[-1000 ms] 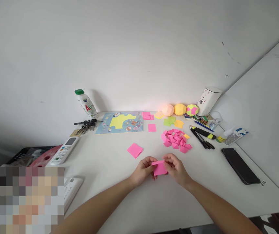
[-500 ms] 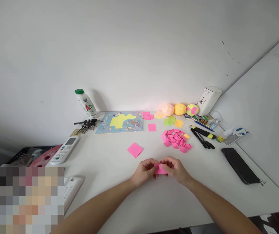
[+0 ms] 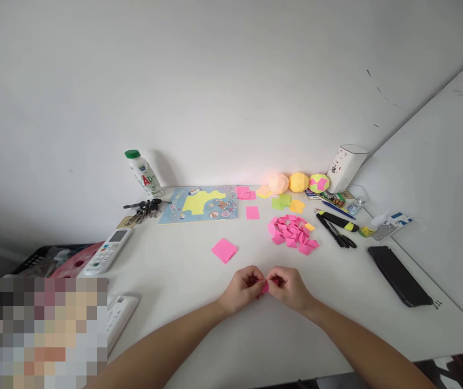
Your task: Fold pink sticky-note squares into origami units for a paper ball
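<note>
Between my two hands is a small pink paper [image 3: 265, 287], mostly covered by the fingers. My left hand [image 3: 244, 289] pinches its left side, fingers curled and closed. On the right side my right hand [image 3: 290, 286] grips it, thumb and fingertips pressed together. Just beyond my left hand a pink square of paper [image 3: 224, 250] lies flat, turned like a diamond. A heap of folded pink paper pieces [image 3: 292, 231] sits past my right hand, with a small orange piece at its edge.
Along the wall stand a bottle [image 3: 145, 174], three paper balls [image 3: 298, 182] and a white box [image 3: 347, 168]. A blue printed sheet [image 3: 166, 214] lies behind. Scissors [image 3: 339, 236], a cutter [image 3: 340, 220] and a black pouch [image 3: 399, 276] are to the right; keys [image 3: 146, 208] and a remote [image 3: 107, 251] to the left.
The fingers have closed further over the pink paper, so less of it shows. My hands have shifted slightly lower in view. The other things stay where they were.
</note>
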### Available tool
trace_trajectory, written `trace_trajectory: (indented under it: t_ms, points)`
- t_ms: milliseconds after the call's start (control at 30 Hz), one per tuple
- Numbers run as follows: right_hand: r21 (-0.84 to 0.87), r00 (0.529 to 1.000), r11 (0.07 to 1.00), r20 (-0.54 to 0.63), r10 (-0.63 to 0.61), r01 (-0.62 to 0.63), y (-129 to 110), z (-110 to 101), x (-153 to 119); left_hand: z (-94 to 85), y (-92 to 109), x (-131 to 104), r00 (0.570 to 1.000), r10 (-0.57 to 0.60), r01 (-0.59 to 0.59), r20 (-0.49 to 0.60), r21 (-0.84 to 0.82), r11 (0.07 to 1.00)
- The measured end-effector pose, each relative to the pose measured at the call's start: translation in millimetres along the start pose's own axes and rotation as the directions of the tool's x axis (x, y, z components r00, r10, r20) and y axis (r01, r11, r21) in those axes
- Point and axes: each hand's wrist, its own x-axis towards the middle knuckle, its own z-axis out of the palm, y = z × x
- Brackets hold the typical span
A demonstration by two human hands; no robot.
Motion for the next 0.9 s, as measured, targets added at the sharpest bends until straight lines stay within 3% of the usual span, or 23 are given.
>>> trace_trajectory:
  t_ms: [300,567,900]
  points:
    - [-0.022,0.996,1.000,-0.086,0.003,-0.005,3,-17,6,-4.4,2,2,0.997,0.013,-0.021,-0.072,-0.122,0.992]
    - [0.121,0.990,0.987,0.107,0.093,-0.106,1,-7,2,-4.8,1,2,1.000,-0.004,0.001,-0.025,-0.115,0.993]
    - [0.342,0.976,0.914,0.074,0.207,-0.219,-2,-17,5,-9.6,0,4,0.999,0.035,-0.039,-0.024,-0.239,0.970]
